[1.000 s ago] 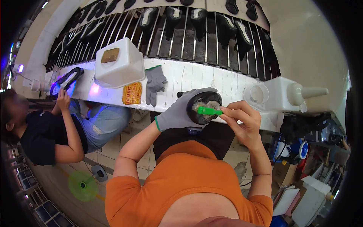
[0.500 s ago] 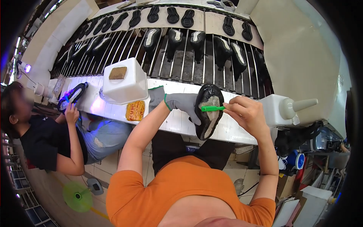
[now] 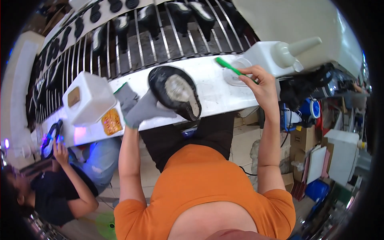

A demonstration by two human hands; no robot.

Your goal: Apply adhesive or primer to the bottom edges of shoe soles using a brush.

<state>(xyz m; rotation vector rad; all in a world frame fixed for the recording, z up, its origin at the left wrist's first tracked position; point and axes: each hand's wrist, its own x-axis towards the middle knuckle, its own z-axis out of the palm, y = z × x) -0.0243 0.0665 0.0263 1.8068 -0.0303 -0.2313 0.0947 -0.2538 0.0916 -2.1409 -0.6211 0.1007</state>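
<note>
My left hand (image 3: pixel 147 113), in a grey glove, grips a black shoe upper (image 3: pixel 158 80) at its left side. The upper is tilted with its underside up, showing a rough pale patch in the middle and a dark, shiny rim. In my bare right hand (image 3: pixel 262 85), a slim green-handled brush (image 3: pixel 229 66) is pinched between thumb and fingers. It points up and left, over or beside a clear plastic dish (image 3: pixel 235 80) on the white bench (image 3: pixel 214 90). Whether its tip touches the dish I cannot tell. A loose grey glove (image 3: pixel 126 97) lies beside my left hand.
Beyond the bench runs a rack of metal rods (image 3: pixel 138 48) carrying several black shoe uppers (image 3: pixel 182 16). At left stand a white plastic container (image 3: pixel 94 100) and an orange-yellow packet (image 3: pixel 112 121). A white bottle with a pale spout (image 3: pixel 266 58) stands at right. A co-worker (image 3: pixel 60 188) sits at far left.
The brush has left the upper's underside and moved right to the clear dish. My left hand has tilted the upper, and the view has shifted so the bench things appear further left.
</note>
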